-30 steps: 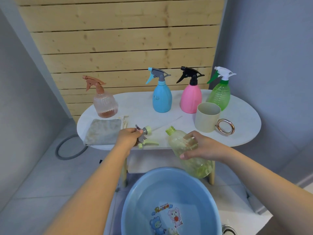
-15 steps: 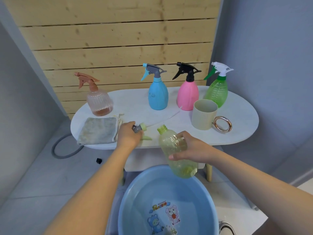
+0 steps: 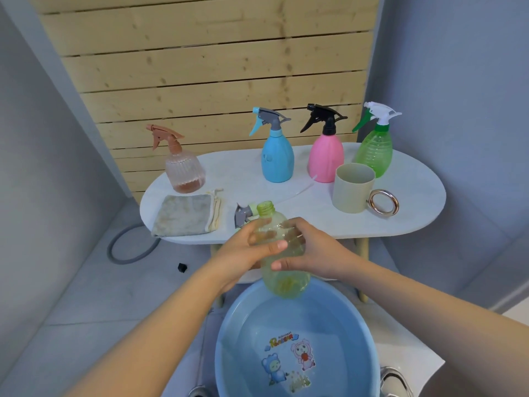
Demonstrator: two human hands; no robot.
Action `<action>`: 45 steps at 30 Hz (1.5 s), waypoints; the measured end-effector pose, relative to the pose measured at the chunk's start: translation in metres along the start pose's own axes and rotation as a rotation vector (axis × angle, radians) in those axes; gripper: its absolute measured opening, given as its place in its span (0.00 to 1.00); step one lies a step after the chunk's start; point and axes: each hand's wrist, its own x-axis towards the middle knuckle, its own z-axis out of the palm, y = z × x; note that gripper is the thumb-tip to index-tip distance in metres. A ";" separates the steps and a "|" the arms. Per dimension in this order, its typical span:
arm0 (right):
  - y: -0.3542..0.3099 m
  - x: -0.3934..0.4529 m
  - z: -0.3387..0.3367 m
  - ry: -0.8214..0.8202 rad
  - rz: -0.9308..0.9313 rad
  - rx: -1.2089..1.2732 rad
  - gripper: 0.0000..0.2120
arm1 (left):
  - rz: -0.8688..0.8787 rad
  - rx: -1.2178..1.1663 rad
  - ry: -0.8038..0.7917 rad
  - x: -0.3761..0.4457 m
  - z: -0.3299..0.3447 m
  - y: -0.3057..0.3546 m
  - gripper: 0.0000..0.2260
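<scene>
Both bare forearms rise from the bottom corners of the frame and meet just below its centre. The left hand [image 3: 243, 252] comes in from the lower left, its fingers curled round the bottle [image 3: 286, 283] and its thumb [image 3: 279, 245] laid across the near side. The right hand [image 3: 313, 253] comes in from the lower right and grips the opposite side, its thumb [image 3: 282, 265] just under the left one.
</scene>
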 end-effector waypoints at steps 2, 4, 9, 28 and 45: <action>-0.001 -0.001 -0.005 -0.032 -0.010 0.034 0.37 | 0.001 -0.033 0.014 0.002 0.000 0.002 0.33; 0.001 0.000 -0.015 -0.057 -0.003 0.076 0.35 | 0.006 -0.024 0.060 0.005 -0.003 0.002 0.32; 0.021 -0.002 -0.048 0.225 0.031 -0.020 0.18 | 0.059 0.103 0.153 0.016 -0.004 -0.005 0.33; 0.081 0.014 -0.112 0.728 0.513 -0.285 0.10 | 0.131 0.240 0.152 0.054 0.025 -0.007 0.29; 0.029 -0.051 -0.086 0.131 0.202 -0.297 0.08 | -0.061 0.446 -0.147 -0.006 -0.043 -0.032 0.37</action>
